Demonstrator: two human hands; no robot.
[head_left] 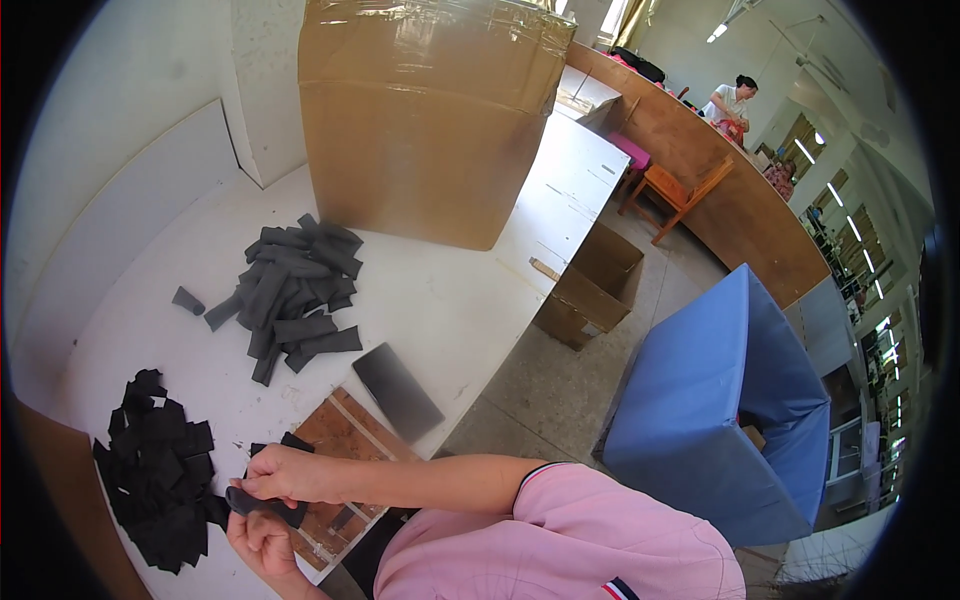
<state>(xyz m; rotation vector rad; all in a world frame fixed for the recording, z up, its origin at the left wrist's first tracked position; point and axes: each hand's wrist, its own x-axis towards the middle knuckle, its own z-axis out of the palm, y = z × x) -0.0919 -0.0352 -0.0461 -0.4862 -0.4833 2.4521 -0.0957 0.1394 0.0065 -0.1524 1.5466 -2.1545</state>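
At the lower left of the frame, the right hand (pixel 281 474) and the left hand (pixel 262 537) together pinch one dark grey fabric piece (pixel 268 505).

From my remote station I am seeing a white tabletop (pixel 440 310) that is carrying a tall, taped cardboard carton (pixel 425 140) at its back, with a heap of dark gray fabric tubes (pixel 275 285) lying in front and one loose tube (pixel 187 300) resting just to its left. Nearer me, a pile of black fabric pieces (pixel 160 470) is spreading at left, while a dark phone-shaped slab (pixel 398 390) is lying beside a reddish-brown wooden panel (pixel 335 430). Beyond, I am watching the gray floor (pixel 525 410) supporting an open cardboard box (pixel 570 315), a blue fabric-sided bin (pixel 680 380) and an orange wooden chair (pixel 682 190).
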